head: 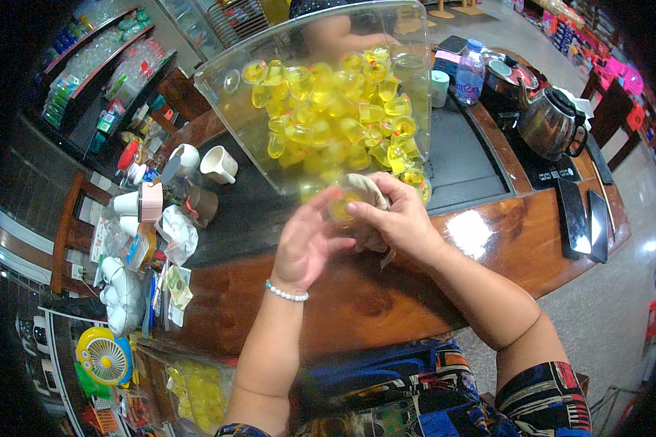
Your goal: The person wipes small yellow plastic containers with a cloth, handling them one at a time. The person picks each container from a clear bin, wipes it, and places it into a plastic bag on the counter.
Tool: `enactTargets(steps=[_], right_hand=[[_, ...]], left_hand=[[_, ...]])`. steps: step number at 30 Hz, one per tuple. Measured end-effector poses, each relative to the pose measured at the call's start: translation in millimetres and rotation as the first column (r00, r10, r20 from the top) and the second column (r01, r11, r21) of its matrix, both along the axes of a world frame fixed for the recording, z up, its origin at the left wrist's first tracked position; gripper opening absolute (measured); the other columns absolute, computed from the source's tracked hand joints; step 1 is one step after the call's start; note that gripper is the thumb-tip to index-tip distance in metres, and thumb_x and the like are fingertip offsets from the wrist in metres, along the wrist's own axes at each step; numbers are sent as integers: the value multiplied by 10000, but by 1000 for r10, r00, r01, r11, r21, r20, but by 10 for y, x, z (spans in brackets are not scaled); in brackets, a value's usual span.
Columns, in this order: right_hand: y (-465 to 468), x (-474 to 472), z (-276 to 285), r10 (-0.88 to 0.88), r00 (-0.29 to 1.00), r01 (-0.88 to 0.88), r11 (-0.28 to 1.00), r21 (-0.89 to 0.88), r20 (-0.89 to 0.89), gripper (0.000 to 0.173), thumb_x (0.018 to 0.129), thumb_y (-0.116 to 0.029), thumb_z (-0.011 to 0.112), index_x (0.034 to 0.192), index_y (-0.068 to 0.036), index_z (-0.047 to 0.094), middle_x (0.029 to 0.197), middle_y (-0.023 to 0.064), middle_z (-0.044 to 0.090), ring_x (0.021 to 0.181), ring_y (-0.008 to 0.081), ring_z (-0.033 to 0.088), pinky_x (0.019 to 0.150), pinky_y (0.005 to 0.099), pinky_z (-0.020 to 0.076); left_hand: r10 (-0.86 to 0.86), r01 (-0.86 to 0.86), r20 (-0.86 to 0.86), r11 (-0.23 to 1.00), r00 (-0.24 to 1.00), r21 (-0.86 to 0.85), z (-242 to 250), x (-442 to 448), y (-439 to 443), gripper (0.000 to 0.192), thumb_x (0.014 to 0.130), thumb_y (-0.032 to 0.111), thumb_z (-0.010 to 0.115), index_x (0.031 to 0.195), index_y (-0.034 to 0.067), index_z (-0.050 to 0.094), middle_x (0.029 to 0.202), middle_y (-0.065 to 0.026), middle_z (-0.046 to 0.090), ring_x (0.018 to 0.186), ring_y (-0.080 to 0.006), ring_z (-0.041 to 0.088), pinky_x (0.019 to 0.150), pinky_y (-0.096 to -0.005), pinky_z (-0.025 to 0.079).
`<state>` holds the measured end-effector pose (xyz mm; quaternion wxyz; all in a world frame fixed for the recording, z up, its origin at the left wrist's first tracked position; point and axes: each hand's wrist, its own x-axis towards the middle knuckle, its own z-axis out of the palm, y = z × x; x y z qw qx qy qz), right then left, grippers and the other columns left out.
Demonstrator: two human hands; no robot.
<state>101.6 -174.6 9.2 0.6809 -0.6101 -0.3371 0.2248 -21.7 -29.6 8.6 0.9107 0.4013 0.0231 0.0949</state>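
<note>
Just in front of a clear plastic bin (246, 147), both of my hands are raised over the wooden table. My right hand (404, 218) holds a pale cloth (367, 188) together with a small clear yellow capsule (345, 206), its thumb on the capsule's face. My left hand (306, 240), with a white bead bracelet at the wrist, has its fingers spread; its fingertips are at the capsule's left edge, and whether they grip it is blurred. Inside the tilted bin lie many yellow capsules (320, 131), some with red bits in them.
Mugs (218, 164), jars and crumpled plastic stand at the left. A water bottle (469, 74), a glass kettle (549, 123) and two phones (574, 218) are at the right. Another person's arm (333, 35) shows behind the bin. A bag of yellow capsules (199, 396) lies at lower left.
</note>
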Motion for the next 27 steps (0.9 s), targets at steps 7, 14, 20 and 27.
enactTargets(steps=[7, 14, 20, 27], right_hand=[[3, -96, 58, -22, 869, -11, 998, 64, 494, 358, 818, -114, 721, 1164, -69, 641, 1214, 201, 523, 1138, 347, 545, 970, 389, 452], [-26, -123, 106, 4, 831, 28, 998, -49, 556, 353, 944, -197, 555, 1249, -19, 572, 1302, 271, 465, 1195, 417, 498, 1015, 430, 422], [-44, -57, 194, 344, 930, -355, 932, -70, -133, 339, 1039, -287, 457, 1226, -21, 551, 991, 19, 580, 912, 99, 537, 804, 262, 464], [-4, -123, 43, -39, 854, 21, 999, 41, 519, 412, 895, -151, 642, 1275, -23, 544, 1198, 184, 549, 1103, 314, 549, 957, 376, 442]], left_hand=[[317, -311, -45, 945, 948, 97, -120, 30, -15, 275, 987, 204, 561, 1231, 83, 593, 1186, -64, 636, 1021, -161, 629, 752, -327, 591], [183, -180, -27, 979, 983, 93, -193, -10, 63, 253, 986, 184, 559, 1218, 93, 600, 1141, -75, 656, 869, -170, 675, 702, -307, 598], [169, -170, 28, 985, 985, 30, -149, -9, 18, 240, 994, 157, 527, 1219, 95, 582, 1016, -92, 676, 833, -206, 687, 648, -305, 612], [170, -165, 38, 981, 985, -100, -209, 2, 113, 340, 976, 176, 556, 1310, 116, 533, 1121, -90, 646, 800, -173, 670, 644, -270, 598]])
